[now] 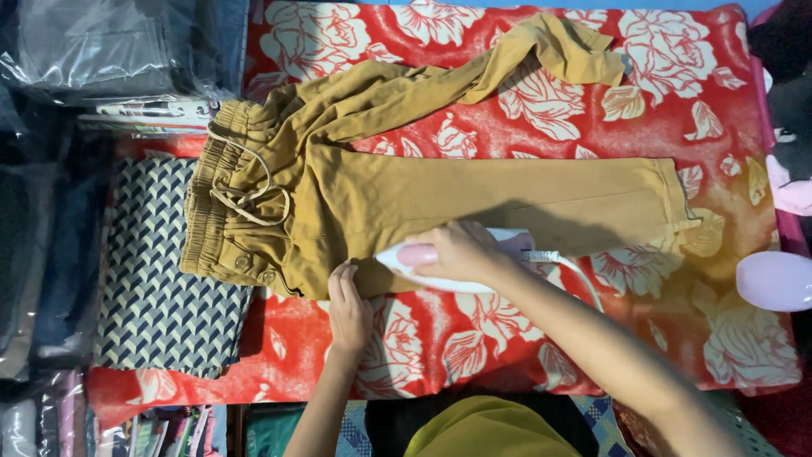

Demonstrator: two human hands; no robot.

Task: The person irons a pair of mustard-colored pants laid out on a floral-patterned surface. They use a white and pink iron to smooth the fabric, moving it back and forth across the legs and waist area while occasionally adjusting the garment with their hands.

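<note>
Our left hand (348,309) lies flat on the soft, floppy brown trousers (440,190) while our right hand (457,251) grips the white iron (423,269), best held by its handle

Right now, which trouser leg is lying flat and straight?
The lower leg of the mustard trousers, nearest the right hand with the iron. The upper leg lies twisted and crumpled.
</note>
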